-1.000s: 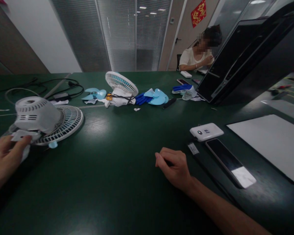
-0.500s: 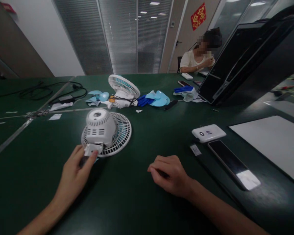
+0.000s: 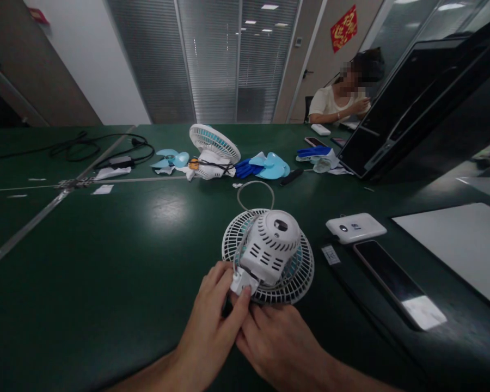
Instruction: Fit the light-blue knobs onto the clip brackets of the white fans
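A small white fan (image 3: 271, 247) lies grille-down on the green table in front of me, its vented motor housing on top and pale blue blades showing through the grille. A thin grey cable loops out behind it. My left hand (image 3: 216, 318) pinches the small white mount (image 3: 244, 281) at the housing's near end, thumb on top. Close against the near rim of the grille is my right hand (image 3: 275, 337), its fingers curled beside the left fingertips. Whatever those right fingers hold, if anything, is hidden.
Across the back lie another fan (image 3: 214, 149), blue fan blades (image 3: 271, 165) and blue-white gloves (image 3: 318, 155). To the right are a white device (image 3: 356, 227), a phone (image 3: 398, 283), a white sheet (image 3: 457, 247) and a tall black panel (image 3: 408, 103). A person (image 3: 338, 103) sits beyond.
My left hand has brought the fan right and nearer, turning it somewhat. The right hand has moved slightly down to meet the fan's near edge. The view has shifted a little left.
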